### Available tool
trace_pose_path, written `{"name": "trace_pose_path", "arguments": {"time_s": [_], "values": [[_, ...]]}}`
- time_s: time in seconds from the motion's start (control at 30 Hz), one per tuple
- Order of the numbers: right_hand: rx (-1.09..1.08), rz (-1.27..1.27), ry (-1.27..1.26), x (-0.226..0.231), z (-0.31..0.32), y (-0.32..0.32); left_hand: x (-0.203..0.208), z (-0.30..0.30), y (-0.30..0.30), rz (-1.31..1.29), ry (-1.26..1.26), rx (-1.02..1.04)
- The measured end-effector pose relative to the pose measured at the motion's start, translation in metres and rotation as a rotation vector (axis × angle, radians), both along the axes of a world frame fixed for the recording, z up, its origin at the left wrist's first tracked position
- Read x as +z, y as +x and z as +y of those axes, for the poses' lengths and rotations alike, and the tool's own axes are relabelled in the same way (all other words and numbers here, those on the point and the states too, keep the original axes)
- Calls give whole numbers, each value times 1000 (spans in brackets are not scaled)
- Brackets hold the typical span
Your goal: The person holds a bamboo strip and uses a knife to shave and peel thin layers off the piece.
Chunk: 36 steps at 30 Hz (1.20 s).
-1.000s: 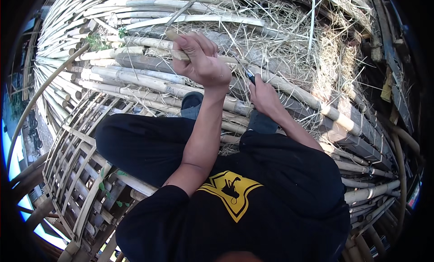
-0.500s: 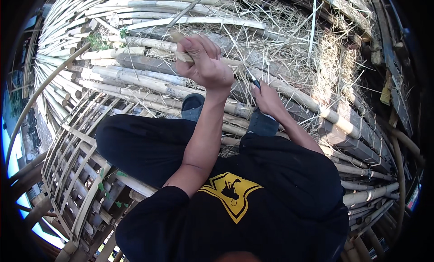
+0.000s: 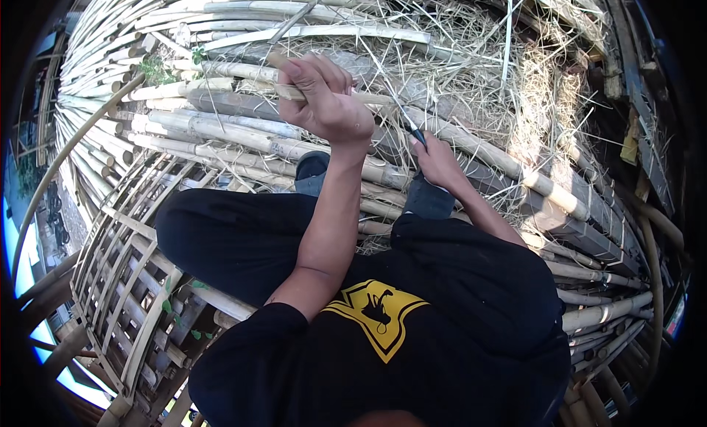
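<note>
My left hand (image 3: 328, 107) is raised over the bamboo, its fingers curled round a pale bamboo strip (image 3: 379, 99). One blunt end pokes out by the thumb, and the part inside the palm is hidden. To its right, lower down, my right hand (image 3: 440, 164) is closed round the dark handle of a knife (image 3: 417, 135). The thin blade points up and left, by the strip's right end; whether they touch I cannot tell. Long bamboo poles (image 3: 250, 136) lie beneath both hands.
Loose shavings (image 3: 471, 88) cover the poles ahead and to the right. A woven bamboo lattice (image 3: 132, 258) stands at the left, with a bent cane (image 3: 70, 143) beyond it. A squared timber (image 3: 549, 219) lies at the right. My feet rest among the poles.
My left hand has shifted slightly left with the bamboo strip. The knife blade now shows more, angled up and left; my right hand has barely moved.
</note>
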State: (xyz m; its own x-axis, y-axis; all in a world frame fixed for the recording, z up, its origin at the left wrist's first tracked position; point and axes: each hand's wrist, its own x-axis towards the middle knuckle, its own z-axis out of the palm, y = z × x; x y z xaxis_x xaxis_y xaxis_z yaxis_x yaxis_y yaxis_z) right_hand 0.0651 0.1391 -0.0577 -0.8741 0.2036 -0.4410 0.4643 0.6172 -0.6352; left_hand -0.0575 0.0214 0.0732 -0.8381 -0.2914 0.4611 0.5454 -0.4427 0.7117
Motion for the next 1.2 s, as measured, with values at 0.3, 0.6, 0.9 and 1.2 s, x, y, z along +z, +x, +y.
{"name": "trace_pose_path", "arguments": {"time_s": [0.3, 0.6, 0.9, 1.2], "values": [[-437, 917, -833, 80, -6, -20, -2, -2, -1, -31, -22, 28], [-402, 185, -559, -8, -26, 3, 2, -3, -5, -58, 9, 72], [-131, 161, -305, -34, -45, -2, 2, 8, -9, -144, -61, 179], [-307, 747, -767, 48, -38, -15, -1, 3, -12, -108, -47, 175]]}}
